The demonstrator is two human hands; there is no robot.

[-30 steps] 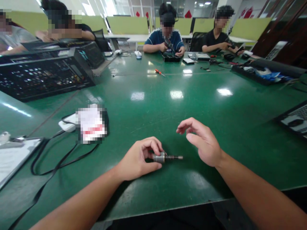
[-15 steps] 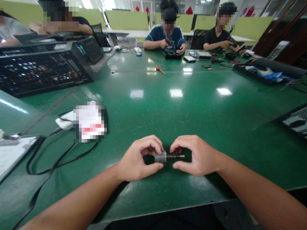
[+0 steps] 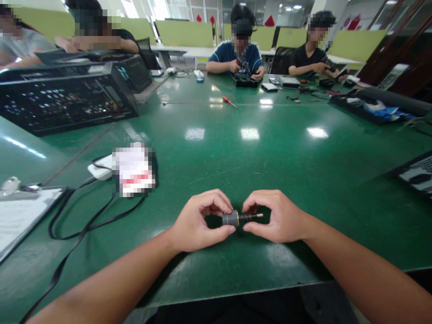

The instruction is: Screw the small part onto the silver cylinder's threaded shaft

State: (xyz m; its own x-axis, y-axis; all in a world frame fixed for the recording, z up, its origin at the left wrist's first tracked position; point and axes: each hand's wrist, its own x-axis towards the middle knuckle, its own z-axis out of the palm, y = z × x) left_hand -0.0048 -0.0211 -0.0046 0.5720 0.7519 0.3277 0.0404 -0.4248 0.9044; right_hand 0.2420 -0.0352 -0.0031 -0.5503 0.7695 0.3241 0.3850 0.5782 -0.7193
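A small grey cylindrical part (image 3: 230, 219) lies just above the green table. A thin rod (image 3: 251, 217) wound with a dark coil spring sticks out of its right end and finishes in a bright metal tip. My left hand (image 3: 202, 220) pinches the cylinder between thumb and fingers. Around the spring and rod, my right hand (image 3: 281, 216) curves with its thumb below and its fingers above; a gap shows between them, and it does not visibly grip the rod.
The green table (image 3: 222, 166) spreads ahead. To the left are a badge (image 3: 135, 168) with a black strap, a clipboard (image 3: 33, 202) and a large black computer case (image 3: 67, 96). An orange screwdriver (image 3: 228, 101) lies farther back. Several people work across the table.
My right thumb and fingers have come slightly closer to the cylinder and the spring. My left hand still holds the cylinder. The whole view has shifted a little.
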